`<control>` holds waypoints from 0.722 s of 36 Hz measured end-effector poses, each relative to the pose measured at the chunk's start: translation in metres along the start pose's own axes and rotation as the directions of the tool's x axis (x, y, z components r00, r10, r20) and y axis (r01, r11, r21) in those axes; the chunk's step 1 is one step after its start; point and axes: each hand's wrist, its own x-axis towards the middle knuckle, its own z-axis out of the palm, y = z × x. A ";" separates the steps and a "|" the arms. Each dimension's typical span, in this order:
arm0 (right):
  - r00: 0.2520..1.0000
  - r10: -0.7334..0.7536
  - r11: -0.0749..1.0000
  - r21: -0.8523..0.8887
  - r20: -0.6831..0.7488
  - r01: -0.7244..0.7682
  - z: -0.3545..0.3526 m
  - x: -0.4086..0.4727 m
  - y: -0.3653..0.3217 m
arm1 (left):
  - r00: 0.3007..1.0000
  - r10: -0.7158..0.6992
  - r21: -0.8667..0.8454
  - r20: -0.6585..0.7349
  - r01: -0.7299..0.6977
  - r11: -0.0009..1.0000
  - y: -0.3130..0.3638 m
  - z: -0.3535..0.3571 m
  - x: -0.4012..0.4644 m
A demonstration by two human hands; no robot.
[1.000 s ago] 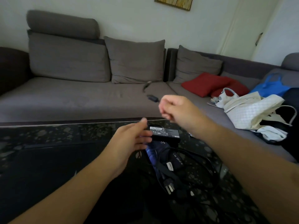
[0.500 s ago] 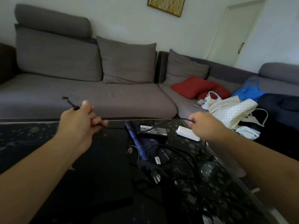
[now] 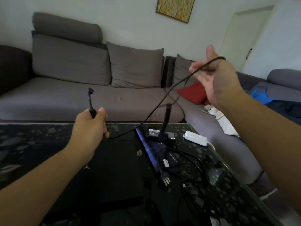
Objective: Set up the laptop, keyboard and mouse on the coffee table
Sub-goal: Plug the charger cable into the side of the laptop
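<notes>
Cable [image 3: 164,97] between left hand [image 3: 91,124], right hand [image 3: 215,79]

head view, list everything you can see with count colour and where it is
charger cable: 1, black, strung between both hands
power brick: 1, black, on coffee table
power strip: 1, white, table's far right
wall plug: 1, black, among loose cables
sofa: 1, grey, behind table
cushion: 1, red, sofa corner
picture: 1, yellow, wall
left hand: grips cable near connector
right hand: raised, cable draped across it
</notes>
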 end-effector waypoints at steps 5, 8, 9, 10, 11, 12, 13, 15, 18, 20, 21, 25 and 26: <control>0.927 -0.347 0.894 -0.250 0.142 0.373 0.042 0.009 0.000 | 0.999 -0.013 0.047 0.042 0.011 0.999 -0.004 -0.012 0.001; 0.867 -0.410 0.787 -0.370 0.284 0.494 0.067 0.006 0.023 | 0.998 -0.014 0.081 0.058 0.010 0.997 -0.006 -0.020 0.004; 0.852 -0.385 0.740 -0.434 0.355 0.515 0.073 0.003 0.037 | 0.998 -0.019 0.091 0.063 0.013 0.996 -0.007 -0.023 0.005; 0.846 -0.328 0.686 -0.510 0.420 0.519 0.078 0.000 0.053 | 0.997 -0.028 0.096 0.068 0.021 0.995 -0.009 -0.027 0.007; 0.844 -0.251 0.615 -0.595 0.473 0.517 0.082 -0.002 0.070 | 0.997 -0.041 0.097 0.069 0.034 0.995 -0.011 -0.030 0.009; 0.846 -0.139 0.523 -0.688 0.515 0.504 0.084 -0.005 0.088 | 0.996 -0.054 0.101 0.064 0.047 0.994 -0.014 -0.034 0.011; 0.848 0.022 0.415 -0.777 0.529 0.474 0.086 -0.010 0.103 | 0.996 -0.061 0.108 0.061 0.054 0.993 -0.017 -0.038 0.012; 0.822 0.406 0.172 -0.917 0.399 0.360 0.087 -0.023 0.132 | 0.997 -0.055 0.131 0.059 0.047 0.990 -0.023 -0.046 0.014; 0.808 0.545 -0.157 -0.918 0.226 0.363 0.101 -0.048 0.158 | 0.999 -0.013 0.162 0.052 0.004 0.987 -0.032 -0.061 0.017; 0.855 0.423 -0.158 -0.905 0.299 0.395 0.117 -0.061 0.169 | 0.998 0.019 0.166 0.054 -0.028 0.986 -0.036 -0.068 0.019; 0.871 0.352 -0.068 -0.919 0.343 0.389 0.125 -0.065 0.177 | 0.998 0.040 0.177 0.054 -0.050 0.983 -0.036 -0.070 0.020; 0.827 0.473 0.633 -0.770 0.304 -0.079 0.170 -0.080 0.201 | 0.987 0.083 0.243 0.138 -0.115 0.963 -0.039 -0.072 0.022; 0.784 0.531 0.717 -0.664 0.323 -0.211 0.180 -0.084 0.206 | 0.980 0.087 0.266 0.177 -0.133 0.955 -0.042 -0.072 0.023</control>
